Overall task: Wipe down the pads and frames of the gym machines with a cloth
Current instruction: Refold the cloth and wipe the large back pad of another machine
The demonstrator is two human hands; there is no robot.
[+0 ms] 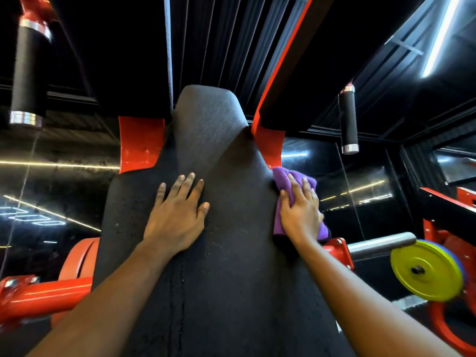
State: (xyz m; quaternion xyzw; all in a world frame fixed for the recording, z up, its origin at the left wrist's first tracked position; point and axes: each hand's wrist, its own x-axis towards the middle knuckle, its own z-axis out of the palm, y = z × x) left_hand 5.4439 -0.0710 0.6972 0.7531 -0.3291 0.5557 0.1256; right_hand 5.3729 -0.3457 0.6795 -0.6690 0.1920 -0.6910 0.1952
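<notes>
On the far left a red frame tube (pixel 43 297) runs out from under the black back pad (pixel 195 266), and above it a foam-covered handle (pixel 27 70) hangs well clear. Nothing shows whether this frame has been wiped; by the look of it, the frame work is still to come.

The left hand (pixel 177 215) lies flat on the middle of the pad, fingers spread, its grip holding nothing, apparently steadying the person. The pad surface around it shows small specks and a worn seam line running toward the camera, so I would judge the broad centre and the left side not yet finished. There is open pad above this hand up to the narrow head section between the two red brackets (pixel 140 143).

The right hand (pixel 301 215) presses a purple cloth (pixel 283 179) against the pad's right edge, fingers laid flat over it and the palm bearing down; the cloth wraps over the side. Just above it the right bracket meets the pad, which limits an upward stroke. Downward along the edge the way looks free.

Further right, a steel weight peg (pixel 381 244) and a yellow weight plate (pixel 425 270) stand near, leaving only modest room outside that edge.
</notes>
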